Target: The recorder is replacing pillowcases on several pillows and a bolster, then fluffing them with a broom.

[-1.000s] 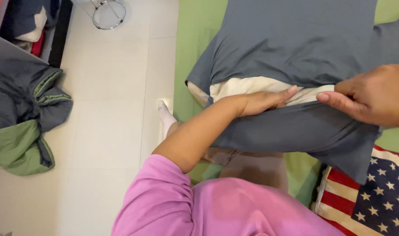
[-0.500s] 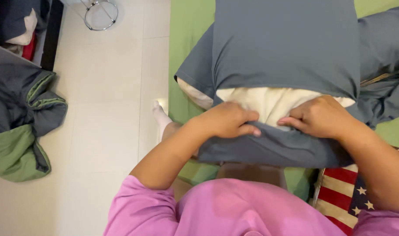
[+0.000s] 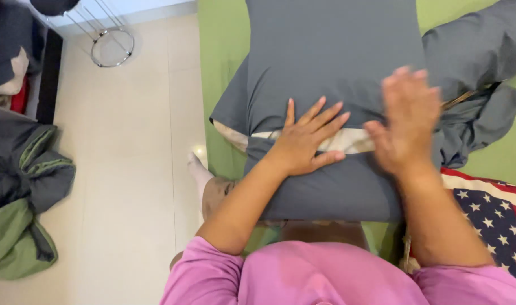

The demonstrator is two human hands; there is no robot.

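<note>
A pillow in a grey pillowcase (image 3: 331, 62) lies on the green bed sheet (image 3: 218, 56) in front of me. A strip of the cream pillow (image 3: 348, 142) shows where the case's flap overlaps. My left hand (image 3: 306, 138) lies flat on the case over that strip, fingers spread. My right hand (image 3: 407, 118) is blurred, held flat with fingers together at the right part of the same opening, holding nothing. My pink sleeves fill the bottom of the view.
More grey fabric (image 3: 472, 73) is bunched at the right on the bed. A stars-and-stripes cloth (image 3: 489, 214) lies at lower right. On the pale tiled floor (image 3: 128, 169) at left are a grey-green heap of bedding (image 3: 26, 214) and a metal ring stand (image 3: 112, 48).
Both hands have opened and flattened on the pillowcase; earlier their fingers were tucked at the opening. Much less of the cream pillow shows than before. The view sits closer.
</note>
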